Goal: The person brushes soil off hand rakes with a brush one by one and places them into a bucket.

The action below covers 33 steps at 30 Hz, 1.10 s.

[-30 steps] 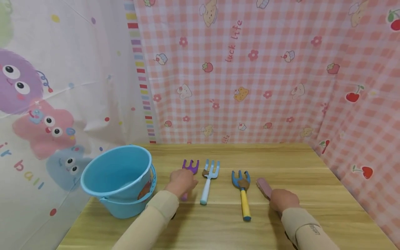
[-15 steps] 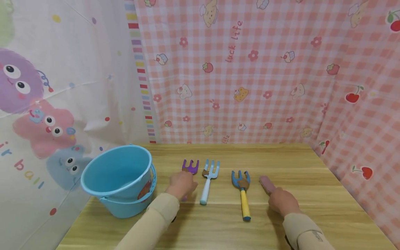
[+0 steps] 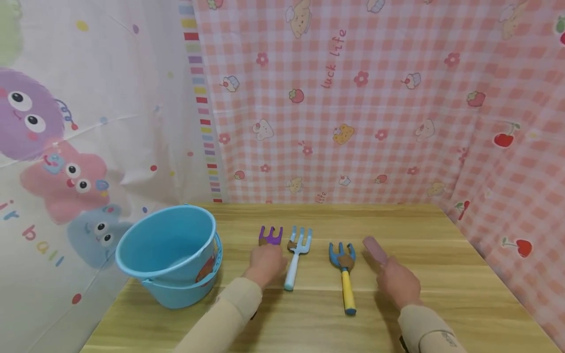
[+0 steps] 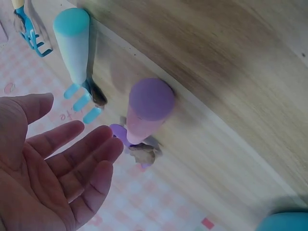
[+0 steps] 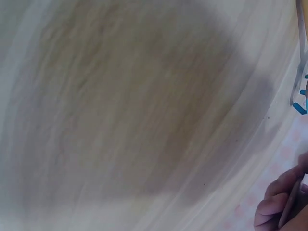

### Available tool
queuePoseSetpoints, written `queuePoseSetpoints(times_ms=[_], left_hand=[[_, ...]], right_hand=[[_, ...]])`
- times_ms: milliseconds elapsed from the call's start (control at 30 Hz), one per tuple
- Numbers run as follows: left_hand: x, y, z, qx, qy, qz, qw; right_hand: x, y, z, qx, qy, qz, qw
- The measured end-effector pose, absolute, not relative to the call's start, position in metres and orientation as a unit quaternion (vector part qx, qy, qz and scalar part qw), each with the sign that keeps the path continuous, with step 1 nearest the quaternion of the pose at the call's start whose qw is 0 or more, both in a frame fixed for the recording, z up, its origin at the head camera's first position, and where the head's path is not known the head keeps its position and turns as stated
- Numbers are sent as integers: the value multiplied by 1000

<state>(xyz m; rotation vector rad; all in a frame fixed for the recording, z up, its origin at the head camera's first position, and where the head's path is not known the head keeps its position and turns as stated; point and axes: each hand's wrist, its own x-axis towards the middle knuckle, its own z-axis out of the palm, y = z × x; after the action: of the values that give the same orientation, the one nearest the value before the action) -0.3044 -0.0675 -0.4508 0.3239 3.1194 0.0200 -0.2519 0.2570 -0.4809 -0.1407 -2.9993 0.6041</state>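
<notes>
My left hand (image 3: pixel 267 264) reaches over a toy hand fork with purple prongs (image 3: pixel 274 238), covering its handle in the head view. In the left wrist view that fork's pink handle with a purple end (image 4: pixel 151 101) stands out beside the palm. The fingers (image 4: pixel 72 149) are loosely spread, with nothing held. My right hand (image 3: pixel 399 282) grips a long, flat mauve thing (image 3: pixel 375 249), whose far end sticks out ahead of the fist; its kind I cannot tell. In the right wrist view only a few curled fingers (image 5: pixel 274 204) show around its thin edge.
A light-blue fork (image 3: pixel 298 255) and a blue fork with a yellow handle (image 3: pixel 347 289) lie between the hands. Brown patches mark the prongs. A blue bucket (image 3: pixel 165 279) stands at the left of the wooden table (image 3: pixel 397 220). Printed cloths (image 3: pixel 344 98) hang behind.
My left hand has shifted a little right and forward over the purple fork. My right hand has moved slightly, tilting the mauve thing, which stays gripped. The three forks stay put.
</notes>
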Motion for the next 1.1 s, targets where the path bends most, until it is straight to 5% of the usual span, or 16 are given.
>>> queuePoseSetpoints(times_ms=[1100], left_hand=[[-306, -5, -472, 106, 992, -63, -34]], right_hand=[[-263, 234, -475, -69, -965, 240, 81]])
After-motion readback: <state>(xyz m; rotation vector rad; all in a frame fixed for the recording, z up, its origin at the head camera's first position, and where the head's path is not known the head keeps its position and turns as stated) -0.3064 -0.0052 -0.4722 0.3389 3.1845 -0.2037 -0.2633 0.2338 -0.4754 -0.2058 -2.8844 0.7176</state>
